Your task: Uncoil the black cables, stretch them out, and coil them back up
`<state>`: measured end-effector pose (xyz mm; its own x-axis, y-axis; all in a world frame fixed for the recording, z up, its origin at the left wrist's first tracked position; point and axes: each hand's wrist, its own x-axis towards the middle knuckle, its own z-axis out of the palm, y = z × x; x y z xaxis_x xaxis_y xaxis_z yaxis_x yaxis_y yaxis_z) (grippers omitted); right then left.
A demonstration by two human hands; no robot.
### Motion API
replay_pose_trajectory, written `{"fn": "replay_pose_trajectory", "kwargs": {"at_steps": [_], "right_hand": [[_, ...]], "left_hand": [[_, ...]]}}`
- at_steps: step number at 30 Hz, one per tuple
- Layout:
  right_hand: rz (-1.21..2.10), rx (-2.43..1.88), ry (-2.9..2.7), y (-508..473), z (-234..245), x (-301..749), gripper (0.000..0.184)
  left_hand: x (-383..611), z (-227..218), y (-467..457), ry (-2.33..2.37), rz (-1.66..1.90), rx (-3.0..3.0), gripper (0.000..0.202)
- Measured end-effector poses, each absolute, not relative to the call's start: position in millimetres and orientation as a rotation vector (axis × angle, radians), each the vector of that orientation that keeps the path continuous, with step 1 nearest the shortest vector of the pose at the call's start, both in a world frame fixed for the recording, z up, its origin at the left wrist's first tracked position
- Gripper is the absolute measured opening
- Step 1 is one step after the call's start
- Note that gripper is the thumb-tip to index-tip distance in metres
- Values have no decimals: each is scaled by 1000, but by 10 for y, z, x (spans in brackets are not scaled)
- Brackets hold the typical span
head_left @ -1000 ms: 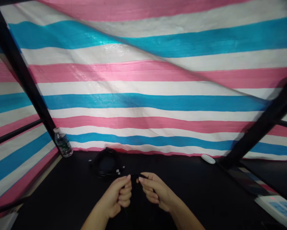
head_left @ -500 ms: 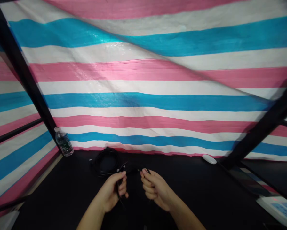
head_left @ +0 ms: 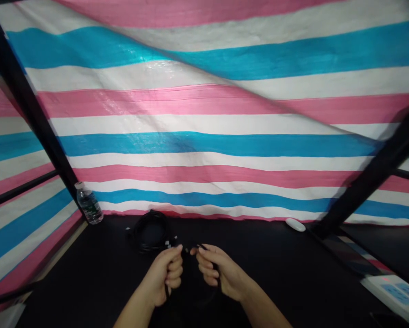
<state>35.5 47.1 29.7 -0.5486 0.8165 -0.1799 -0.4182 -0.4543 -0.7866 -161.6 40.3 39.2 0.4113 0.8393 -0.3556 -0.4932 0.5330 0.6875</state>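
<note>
Container: one clear plastic water bottle, capped, dark label, liquid visible inside, level not readable. It is stood at the back left corner of the table, just beside the black frame post.

Surface: black tabletop. A white oval object is placed near the back edge on the right; its type cannot be told. Pink, white and blue striped tarp is hung behind and to the sides, with the black frame bars across it. A white power strip with a red light is seen low at right, off the tabletop.

Cable: a coil of black cable is laid flat at the back of the table, left of centre, with small white bits beside it. A black cable length is held across the gap between the hands, near the coil. Left hand is curled closed around it, fingers pressed together. Right hand is pinching it between thumb and fingertips. Whether the held length joins the coil cannot be told.
</note>
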Motion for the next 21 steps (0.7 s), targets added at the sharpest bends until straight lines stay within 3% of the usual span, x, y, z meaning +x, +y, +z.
{"fn": "replay_pose_trajectory", "kwargs": {"at_steps": [4, 9, 16, 21], "right_hand": [[1891, -559, -906, 439, 343, 330, 29], [1939, -426, -1098, 394, 483, 459, 51], [1075, -721, -632, 720, 172, 600, 40], [1099, -692, -622, 719, 22, 451, 60]], "left_hand": [[-1673, 389, 475, 616, 1151, 296, 60], [-1673, 396, 466, 487, 1258, 114, 54], [-1773, 435, 467, 323, 1366, 4, 47], [-1884, 472, 485, 212, 1529, -50, 45]]}}
